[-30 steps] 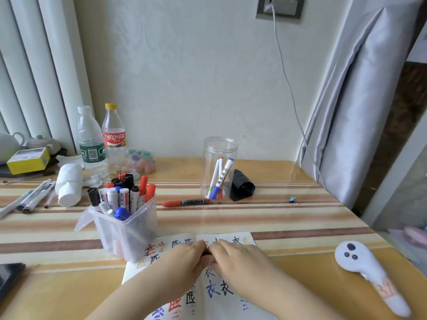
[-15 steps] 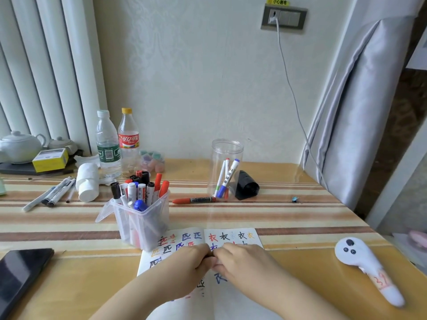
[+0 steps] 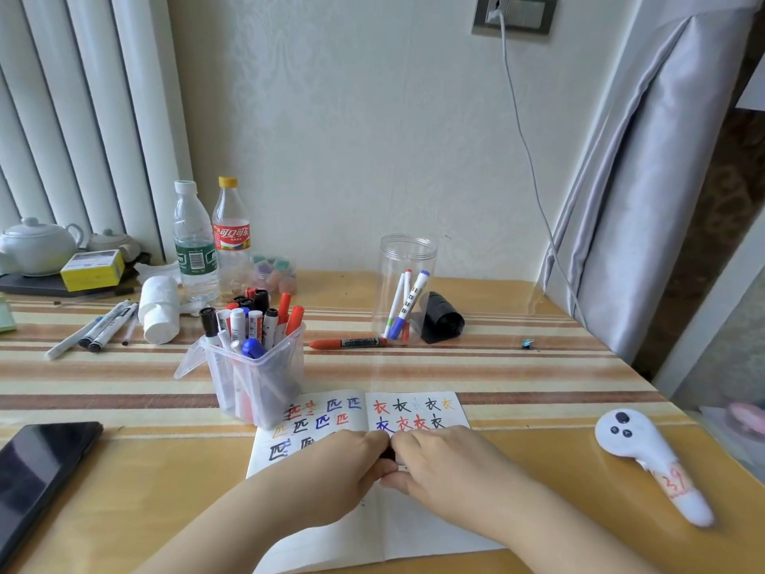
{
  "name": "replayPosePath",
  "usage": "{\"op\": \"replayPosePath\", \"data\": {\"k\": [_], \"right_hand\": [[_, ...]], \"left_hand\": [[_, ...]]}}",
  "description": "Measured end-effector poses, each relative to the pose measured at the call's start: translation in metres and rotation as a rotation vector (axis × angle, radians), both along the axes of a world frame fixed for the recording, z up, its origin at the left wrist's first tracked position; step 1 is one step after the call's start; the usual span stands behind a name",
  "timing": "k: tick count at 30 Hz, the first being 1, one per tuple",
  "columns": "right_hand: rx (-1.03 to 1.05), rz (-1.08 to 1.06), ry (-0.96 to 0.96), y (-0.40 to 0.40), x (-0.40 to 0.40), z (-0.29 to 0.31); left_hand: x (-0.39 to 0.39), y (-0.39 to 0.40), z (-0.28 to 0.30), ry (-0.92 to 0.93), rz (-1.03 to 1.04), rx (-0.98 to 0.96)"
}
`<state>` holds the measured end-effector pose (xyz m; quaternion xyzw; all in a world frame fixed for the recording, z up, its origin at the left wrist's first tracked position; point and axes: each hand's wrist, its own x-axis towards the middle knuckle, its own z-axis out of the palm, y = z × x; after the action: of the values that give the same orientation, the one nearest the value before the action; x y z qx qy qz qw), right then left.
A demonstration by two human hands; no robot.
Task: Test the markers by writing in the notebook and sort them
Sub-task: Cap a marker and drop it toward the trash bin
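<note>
An open notebook (image 3: 414, 528) lies at the table's front edge, its pages covered in coloured characters. My left hand (image 3: 331, 470) and my right hand (image 3: 439, 466) meet over its middle, and together they grip a small dark marker (image 3: 388, 454) that is almost fully hidden between the fingers. A clear square tub (image 3: 256, 387) behind the notebook holds several markers. A round clear jar (image 3: 407, 292) farther back holds three markers. A red marker (image 3: 347, 343) lies flat beside the jar.
A black phone (image 3: 37, 470) lies front left, a white controller (image 3: 645, 453) front right. Two bottles (image 3: 215, 242), a tissue roll (image 3: 159, 314), loose pens (image 3: 95, 329), a teapot (image 3: 37, 246) and a yellow box (image 3: 93, 269) crowd the back left. A black object (image 3: 441, 319) sits by the jar.
The view has tilted down and back, so more of the notebook and the phone show. Both hands stay pressed together on the marker over the notebook.
</note>
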<state>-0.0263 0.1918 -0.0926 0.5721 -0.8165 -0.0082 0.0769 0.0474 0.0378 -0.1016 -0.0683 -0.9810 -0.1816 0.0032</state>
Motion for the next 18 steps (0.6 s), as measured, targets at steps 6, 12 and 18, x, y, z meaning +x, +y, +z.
{"op": "replayPosePath", "data": {"k": [6,12,18], "right_hand": [[-0.031,-0.014,0.192,0.008,-0.002,-0.016],[-0.125,0.077,0.315,0.007,-0.009,-0.034],[-0.059,-0.06,0.146,0.003,-0.002,-0.026]], "left_hand": [[0.004,-0.001,-0.008,-0.023,-0.047,0.032],[0.007,-0.005,-0.008,-0.051,-0.09,0.115],[0.006,-0.01,-0.009,-0.024,-0.071,0.1]]}}
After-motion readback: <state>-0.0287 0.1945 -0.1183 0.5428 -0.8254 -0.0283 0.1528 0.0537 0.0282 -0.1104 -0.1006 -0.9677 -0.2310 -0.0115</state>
